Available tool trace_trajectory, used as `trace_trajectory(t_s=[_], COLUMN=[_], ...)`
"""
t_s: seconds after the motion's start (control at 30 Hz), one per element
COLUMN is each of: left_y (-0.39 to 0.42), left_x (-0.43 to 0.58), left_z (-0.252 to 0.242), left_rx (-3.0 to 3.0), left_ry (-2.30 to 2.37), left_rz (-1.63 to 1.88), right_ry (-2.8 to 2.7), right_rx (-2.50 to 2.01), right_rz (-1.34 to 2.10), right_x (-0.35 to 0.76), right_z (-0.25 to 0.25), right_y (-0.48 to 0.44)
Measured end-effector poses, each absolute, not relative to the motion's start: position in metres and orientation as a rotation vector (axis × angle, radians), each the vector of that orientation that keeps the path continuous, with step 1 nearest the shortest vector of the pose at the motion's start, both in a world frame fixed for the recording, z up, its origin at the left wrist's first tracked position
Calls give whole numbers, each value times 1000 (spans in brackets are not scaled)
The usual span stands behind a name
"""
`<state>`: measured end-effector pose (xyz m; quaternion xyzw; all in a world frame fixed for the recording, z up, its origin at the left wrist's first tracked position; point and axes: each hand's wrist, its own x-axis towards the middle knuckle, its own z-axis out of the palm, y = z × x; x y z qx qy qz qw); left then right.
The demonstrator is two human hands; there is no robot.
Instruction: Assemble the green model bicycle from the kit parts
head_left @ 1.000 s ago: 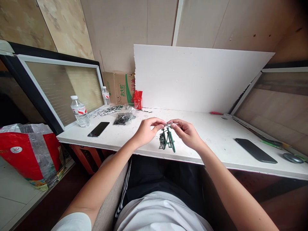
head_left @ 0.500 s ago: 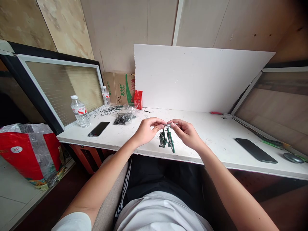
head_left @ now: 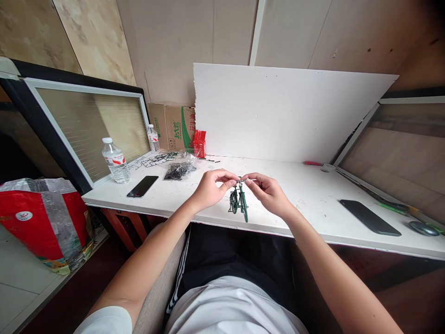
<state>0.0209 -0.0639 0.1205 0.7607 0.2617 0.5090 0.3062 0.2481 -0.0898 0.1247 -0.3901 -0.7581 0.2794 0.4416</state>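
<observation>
A small green model bicycle stands upright on the white table near its front edge. My left hand pinches the left end of its silver handlebar. My right hand pinches the right end, fingers curled. Both wheels rest on the tabletop between my hands.
A water bottle, a black phone and a bag of dark parts lie at the left. A second bottle, a cardboard box and a red box stand behind. Another phone lies right. A white board leans at the back.
The bicycle's front wheel has swung slightly left, toward the table's front edge, as my hands turned the handlebar. My hands stay in nearly the same place.
</observation>
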Motion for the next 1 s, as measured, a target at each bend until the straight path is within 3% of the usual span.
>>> trace_trajectory(t_s=[1.0], left_y=[-59], left_x=[4], left_z=[125], left_rx=[2152], left_ry=[842], left_rz=[1184], right_ry=[-2023], right_rx=[-907], right_rz=[654], right_x=[250], right_z=[120], right_y=[-85])
